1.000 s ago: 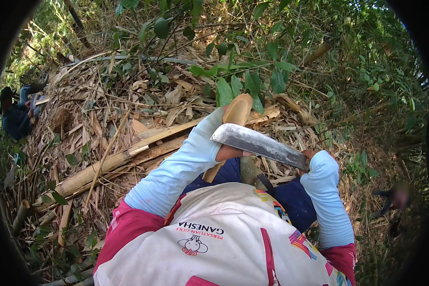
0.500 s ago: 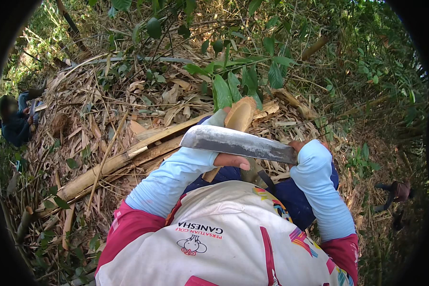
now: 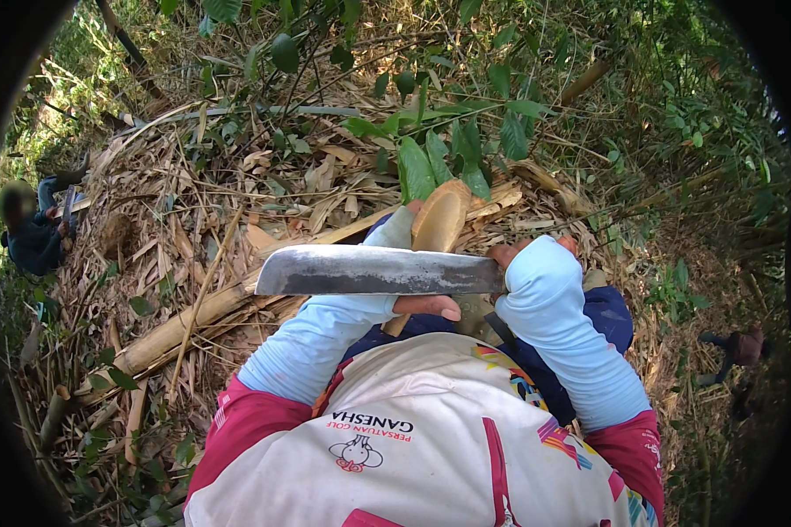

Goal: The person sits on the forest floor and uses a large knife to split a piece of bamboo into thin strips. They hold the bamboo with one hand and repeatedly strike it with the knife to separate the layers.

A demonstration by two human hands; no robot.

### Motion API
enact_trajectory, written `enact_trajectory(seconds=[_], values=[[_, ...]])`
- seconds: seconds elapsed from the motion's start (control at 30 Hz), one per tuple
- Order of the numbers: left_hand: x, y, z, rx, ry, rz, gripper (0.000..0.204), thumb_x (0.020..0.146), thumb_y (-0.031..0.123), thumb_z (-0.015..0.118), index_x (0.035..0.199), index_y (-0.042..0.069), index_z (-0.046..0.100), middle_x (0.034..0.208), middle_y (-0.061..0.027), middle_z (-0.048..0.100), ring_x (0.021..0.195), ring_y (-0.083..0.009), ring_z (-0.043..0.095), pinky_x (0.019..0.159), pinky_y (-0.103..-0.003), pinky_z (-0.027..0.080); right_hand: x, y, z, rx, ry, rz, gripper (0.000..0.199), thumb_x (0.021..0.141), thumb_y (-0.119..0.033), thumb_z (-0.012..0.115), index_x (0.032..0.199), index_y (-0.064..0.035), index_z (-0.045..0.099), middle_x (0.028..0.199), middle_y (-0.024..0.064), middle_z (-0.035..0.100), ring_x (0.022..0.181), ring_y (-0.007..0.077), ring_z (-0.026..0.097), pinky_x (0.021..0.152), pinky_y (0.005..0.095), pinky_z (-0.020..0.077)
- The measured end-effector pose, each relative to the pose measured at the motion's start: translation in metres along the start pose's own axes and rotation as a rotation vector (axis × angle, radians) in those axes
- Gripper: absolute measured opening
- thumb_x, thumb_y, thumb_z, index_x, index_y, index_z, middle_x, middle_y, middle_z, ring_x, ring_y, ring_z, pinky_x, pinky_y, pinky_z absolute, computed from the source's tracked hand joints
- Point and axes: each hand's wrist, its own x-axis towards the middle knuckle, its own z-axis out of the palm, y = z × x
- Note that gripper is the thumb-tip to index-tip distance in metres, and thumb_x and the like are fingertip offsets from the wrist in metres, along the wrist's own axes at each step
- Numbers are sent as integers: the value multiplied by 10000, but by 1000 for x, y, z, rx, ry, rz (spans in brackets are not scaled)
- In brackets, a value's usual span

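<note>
My right hand (image 3: 511,252) is closed round the grip end of a machete (image 3: 373,270), and the grip itself is hidden. The broad, dark-stained blade lies nearly level, pointing left, across the front of my left hand and a piece of wood. That piece of wood (image 3: 441,216) has a pale, slanting oval cut face at its upper end; its narrow lower end shows below the blade. My left hand (image 3: 428,306) grips it, with the thumb below the blade and fingertips beside the cut face. The blade covers the rest of that hand.
Split bamboo poles (image 3: 185,327) lie slanting across the ground at left, over dry leaves and shavings (image 3: 264,184). Leafy green stems (image 3: 417,167) hang just beyond my hands. One person (image 3: 37,224) sits at far left holding a blade; another (image 3: 745,349) is at far right.
The machete has slid left and turned closer to level, its tip lower. My right hand moved left with it. The left hand and the piece of wood have stayed nearly in place.
</note>
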Motion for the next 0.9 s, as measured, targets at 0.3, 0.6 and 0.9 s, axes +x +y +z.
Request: enact_trajectory(seconds=[0.3, 0.6, 0.9], values=[[-8, 4, -1, -75, 55, -20, 1186, 486, 324, 947, 1409, 22, 265, 1061, -10, 531, 968, -116, 520, 861, -274, 431, 13, -10, 4, -21, 153, -134, 203, 619, -172, 630, 816, -126, 635, 649, 59, 608, 627, 274, 613, 583, 476, 386], [-7, 21, 9, -51, 34, -36, 908, 632, 276, 888, 1328, 41, 354, 1173, -82, 544, 1113, -146, 483, 931, -308, 406, 13, -7, 3, -54, 178, -125, 175, 640, -192, 613, 806, -136, 631, 631, 53, 599, 609, 271, 612, 569, 478, 367], [1, 8, 27, 329, 105, 132, 979, 604, 369, 890, 1321, -13, 343, 1153, -103, 538, 1058, -181, 530, 912, -330, 442, 12, 0, 0, -149, -4, -42, 195, 692, -220, 592, 875, -167, 633, 634, 48, 614, 644, 268, 631, 620, 471, 371]])
